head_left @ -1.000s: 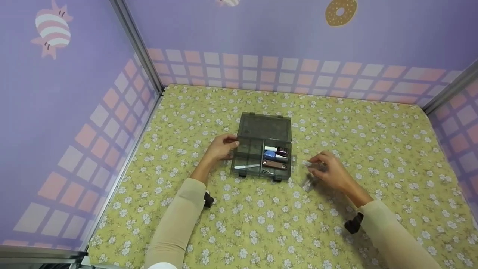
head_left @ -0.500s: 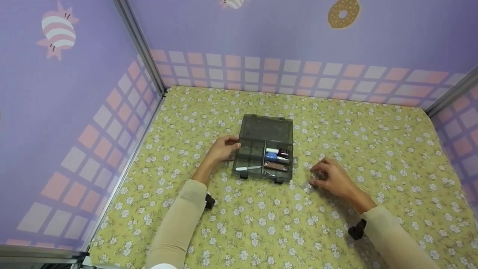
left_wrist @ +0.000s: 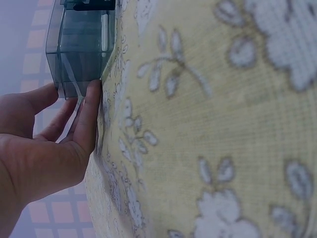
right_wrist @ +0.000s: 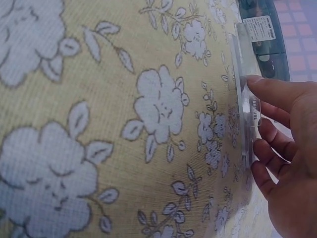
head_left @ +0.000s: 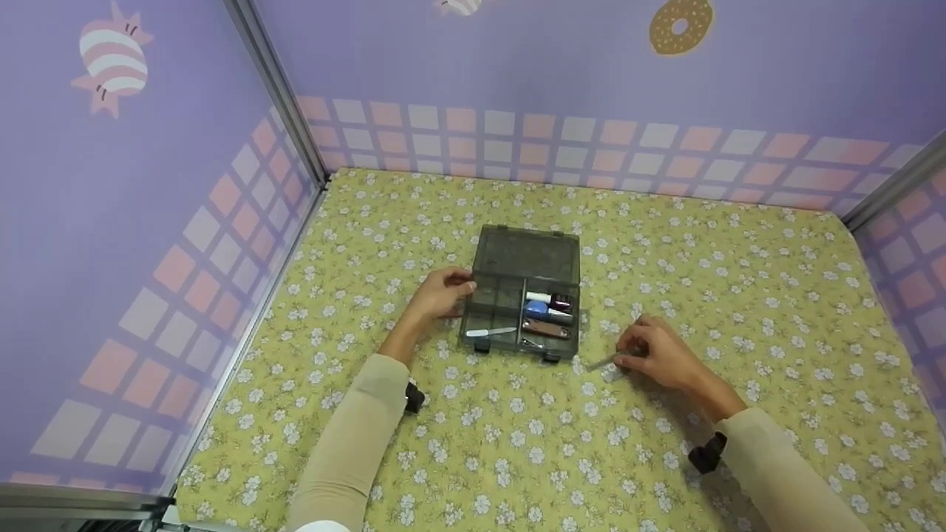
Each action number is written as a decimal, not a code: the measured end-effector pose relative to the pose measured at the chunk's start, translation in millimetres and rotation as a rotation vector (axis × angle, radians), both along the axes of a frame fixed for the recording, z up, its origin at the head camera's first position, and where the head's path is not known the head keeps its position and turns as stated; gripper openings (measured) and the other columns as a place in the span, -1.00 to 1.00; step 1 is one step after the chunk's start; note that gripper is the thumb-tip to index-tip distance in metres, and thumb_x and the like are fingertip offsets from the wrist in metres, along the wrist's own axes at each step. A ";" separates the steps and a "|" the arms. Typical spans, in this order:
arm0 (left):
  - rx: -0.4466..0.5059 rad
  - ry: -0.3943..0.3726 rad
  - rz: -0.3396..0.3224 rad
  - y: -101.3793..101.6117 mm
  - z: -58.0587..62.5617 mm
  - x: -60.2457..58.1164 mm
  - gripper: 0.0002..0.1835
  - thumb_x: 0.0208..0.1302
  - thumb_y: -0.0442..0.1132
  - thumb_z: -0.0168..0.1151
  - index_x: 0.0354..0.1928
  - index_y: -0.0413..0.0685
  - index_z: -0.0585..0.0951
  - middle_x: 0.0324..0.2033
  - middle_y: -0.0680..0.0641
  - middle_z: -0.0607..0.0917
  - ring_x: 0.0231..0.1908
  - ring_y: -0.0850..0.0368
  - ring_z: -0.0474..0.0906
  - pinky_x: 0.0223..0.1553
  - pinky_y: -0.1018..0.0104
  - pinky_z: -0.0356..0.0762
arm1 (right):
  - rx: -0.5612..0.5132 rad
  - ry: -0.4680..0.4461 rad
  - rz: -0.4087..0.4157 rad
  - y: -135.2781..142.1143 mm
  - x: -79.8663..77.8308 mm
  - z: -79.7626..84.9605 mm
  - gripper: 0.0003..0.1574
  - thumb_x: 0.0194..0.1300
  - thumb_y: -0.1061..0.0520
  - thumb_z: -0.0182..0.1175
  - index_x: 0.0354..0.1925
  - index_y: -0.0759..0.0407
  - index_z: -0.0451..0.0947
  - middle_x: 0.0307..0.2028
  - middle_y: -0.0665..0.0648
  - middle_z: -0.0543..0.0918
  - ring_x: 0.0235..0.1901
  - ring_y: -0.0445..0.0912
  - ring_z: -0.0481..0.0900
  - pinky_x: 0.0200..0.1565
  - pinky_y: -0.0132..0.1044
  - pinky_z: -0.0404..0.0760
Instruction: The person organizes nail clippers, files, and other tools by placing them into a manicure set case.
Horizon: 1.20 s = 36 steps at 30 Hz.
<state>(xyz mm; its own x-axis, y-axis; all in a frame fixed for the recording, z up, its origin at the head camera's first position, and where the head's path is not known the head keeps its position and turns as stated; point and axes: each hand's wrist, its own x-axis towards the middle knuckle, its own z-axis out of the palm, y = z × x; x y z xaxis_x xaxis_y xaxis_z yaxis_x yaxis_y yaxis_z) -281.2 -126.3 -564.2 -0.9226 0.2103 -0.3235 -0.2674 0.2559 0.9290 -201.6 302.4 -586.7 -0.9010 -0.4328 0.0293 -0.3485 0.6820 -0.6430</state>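
A smoky clear organizer box [head_left: 526,255] lies with its lid folded back. My left hand [head_left: 434,297] grips its left side, thumb at the top edge and fingers lower down, as the left wrist view shows at the box wall [left_wrist: 79,59]. My right hand [head_left: 658,356], to the right of the box, pinches a flat clear plastic strip [right_wrist: 242,114] with dark lettering, low over the cloth. From the head it looks like a thin grey strip [head_left: 602,363] pointing toward the box. Part of it is hidden behind the fingers.
Inside the box are a dark nail polish bottle [head_left: 562,302] with a white cap, a blue item [head_left: 536,309], a brown tool [head_left: 545,329] and a white-handled tool [head_left: 479,333]. Flowered cloth [head_left: 502,436] surrounds the box, with purple walls [head_left: 517,59] behind and beside.
My right hand has drawn slightly right and toward me with the clear strip, which now appears as a thin grey line. The left hand stays at the box.
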 end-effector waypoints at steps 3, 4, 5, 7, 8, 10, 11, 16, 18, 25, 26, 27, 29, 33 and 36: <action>-0.003 -0.003 -0.004 -0.4 0.2 0.2 -0.52 0.61 -0.12 0.24 0.46 -0.05 0.51 0.20 -0.08 0.62 0.21 -0.01 0.57 0.02 0.07 0.70 | -0.008 -0.013 0.023 0.2 0.4 1.9 -0.89 0.34 0.17 0.51 -0.25 0.08 0.72 -0.26 0.08 0.60 -0.28 0.03 0.44 -0.25 -0.21 0.43; -0.005 -0.003 -0.005 -0.5 0.0 0.1 -0.52 0.61 -0.12 0.23 0.46 -0.05 0.51 0.20 -0.08 0.62 0.21 -0.02 0.57 0.02 0.07 0.70 | -0.011 -0.024 0.036 0.4 0.4 2.4 -0.90 0.35 0.18 0.50 -0.25 0.08 0.72 -0.27 0.07 0.61 -0.29 0.01 0.47 -0.26 -0.22 0.46; -0.008 -0.002 -0.007 -0.7 0.0 0.1 -0.52 0.62 -0.12 0.23 0.46 -0.05 0.51 0.20 -0.09 0.62 0.21 -0.02 0.57 0.02 0.07 0.70 | -0.018 -0.042 0.050 0.8 0.3 2.9 -0.91 0.36 0.19 0.49 -0.23 0.09 0.73 -0.27 0.05 0.62 -0.30 -0.01 0.50 -0.26 -0.24 0.50; -0.011 0.001 -0.008 -0.9 0.2 0.2 -0.53 0.62 -0.12 0.23 0.46 -0.05 0.51 0.20 -0.09 0.61 0.21 -0.02 0.57 0.02 0.07 0.70 | -0.030 -0.080 0.071 1.6 -0.2 4.3 -0.95 0.39 0.21 0.46 -0.21 0.10 0.74 -0.26 0.03 0.64 -0.31 -0.05 0.55 -0.27 -0.27 0.57; -0.014 0.004 -0.010 -1.0 0.2 0.0 -0.53 0.62 -0.12 0.23 0.46 -0.05 0.51 0.20 -0.09 0.61 0.21 -0.02 0.57 0.02 0.07 0.70 | -0.038 -0.096 0.088 2.5 -0.6 5.0 -0.96 0.41 0.22 0.44 -0.19 0.11 0.75 -0.26 0.03 0.65 -0.31 -0.07 0.56 -0.27 -0.27 0.59; -0.013 0.006 -0.010 -1.0 0.5 0.0 -0.52 0.62 -0.11 0.23 0.46 -0.05 0.51 0.20 -0.09 0.61 0.22 -0.02 0.56 0.03 0.07 0.70 | -0.053 -0.130 0.108 4.2 -1.3 7.6 -0.96 0.43 0.23 0.41 -0.16 0.14 0.77 -0.25 0.03 0.66 -0.32 -0.10 0.59 -0.28 -0.29 0.62; -0.015 0.009 -0.011 -0.9 0.7 0.0 -0.52 0.62 -0.11 0.23 0.46 -0.05 0.51 0.20 -0.09 0.61 0.22 -0.02 0.56 0.03 0.06 0.70 | -0.062 -0.146 0.112 5.2 -1.6 9.4 -0.95 0.44 0.24 0.40 -0.15 0.15 0.77 -0.25 0.04 0.67 -0.32 -0.11 0.60 -0.28 -0.30 0.62; -0.020 0.013 -0.018 -0.9 0.4 -0.2 -0.52 0.62 -0.11 0.22 0.46 -0.06 0.50 0.21 -0.08 0.61 0.24 -0.02 0.56 0.07 0.04 0.69 | -0.102 -0.190 0.124 12.1 -2.0 20.9 -0.93 0.48 0.24 0.35 -0.11 0.19 0.76 -0.24 0.11 0.72 -0.32 -0.04 0.66 -0.30 -0.32 0.63; -0.021 0.013 -0.018 -0.9 0.1 -0.4 -0.52 0.62 -0.11 0.22 0.46 -0.05 0.51 0.21 -0.08 0.61 0.24 -0.02 0.56 0.07 0.04 0.69 | -0.106 -0.181 0.125 14.7 -2.4 26.2 -0.93 0.49 0.25 0.34 -0.11 0.21 0.75 -0.23 0.11 0.73 -0.32 -0.03 0.67 -0.30 -0.31 0.64; -0.015 0.004 -0.011 -0.3 -1.3 -0.8 -0.55 0.61 -0.11 0.23 0.44 0.00 0.52 0.24 -0.08 0.60 0.26 -0.02 0.55 0.06 0.05 0.70 | -0.132 -0.141 0.086 21.1 -5.2 36.6 -0.95 0.49 0.26 0.33 -0.15 0.19 0.73 -0.26 0.13 0.74 -0.28 0.00 0.67 -0.27 -0.28 0.64; -0.013 0.003 -0.010 -0.2 -1.5 -0.6 -0.55 0.62 -0.11 0.23 0.44 0.00 0.52 0.24 -0.08 0.60 0.26 -0.01 0.55 0.06 0.05 0.70 | -0.140 -0.148 0.074 21.1 -5.6 36.6 -0.95 0.50 0.25 0.32 -0.14 0.19 0.73 -0.25 0.16 0.74 -0.27 0.03 0.68 -0.26 -0.27 0.65; -0.013 0.003 -0.010 -0.2 -1.4 -0.4 -0.54 0.62 -0.11 0.23 0.44 0.00 0.52 0.24 -0.08 0.60 0.26 -0.01 0.56 0.06 0.05 0.70 | -0.154 -0.155 0.059 20.7 -5.9 36.6 -0.94 0.51 0.24 0.32 -0.13 0.20 0.73 -0.24 0.19 0.74 -0.27 0.06 0.68 -0.26 -0.26 0.66; -0.014 0.006 -0.009 0.1 -1.3 -0.2 -0.54 0.62 -0.11 0.23 0.45 -0.01 0.52 0.24 -0.07 0.60 0.25 0.00 0.56 0.05 0.05 0.70 | -0.176 -0.162 0.017 18.0 -7.3 36.8 -0.92 0.53 0.22 0.31 -0.11 0.22 0.72 -0.22 0.22 0.73 -0.26 0.11 0.69 -0.25 -0.25 0.67; -0.020 0.013 -0.006 0.9 -1.2 0.1 -0.53 0.62 -0.09 0.23 0.45 -0.02 0.52 0.22 -0.07 0.61 0.23 0.00 0.57 0.03 0.06 0.70 | -0.209 -0.127 -0.061 6.6 -14.1 36.3 -0.86 0.53 0.20 0.31 -0.07 0.26 0.72 -0.21 0.23 0.73 -0.25 0.14 0.68 -0.26 -0.30 0.66; -0.017 0.014 0.000 1.3 -1.2 0.6 -0.52 0.62 -0.09 0.23 0.45 -0.03 0.52 0.21 -0.07 0.61 0.24 -0.01 0.56 0.03 0.05 0.70 | -0.216 -0.099 -0.090 -6.9 -22.1 36.4 -0.85 0.52 0.16 0.34 -0.08 0.24 0.73 -0.21 0.21 0.73 -0.25 0.11 0.67 -0.26 -0.35 0.64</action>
<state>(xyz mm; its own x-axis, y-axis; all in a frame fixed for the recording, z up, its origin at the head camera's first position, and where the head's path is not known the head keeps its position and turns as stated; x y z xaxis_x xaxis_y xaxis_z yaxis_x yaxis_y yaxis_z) -280.7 -124.9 -565.4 -0.9268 0.2055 -0.3143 -0.2546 0.2714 0.9282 -223.7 295.6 -550.3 -0.9387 -0.3439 0.0218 -0.2204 0.5506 -0.8052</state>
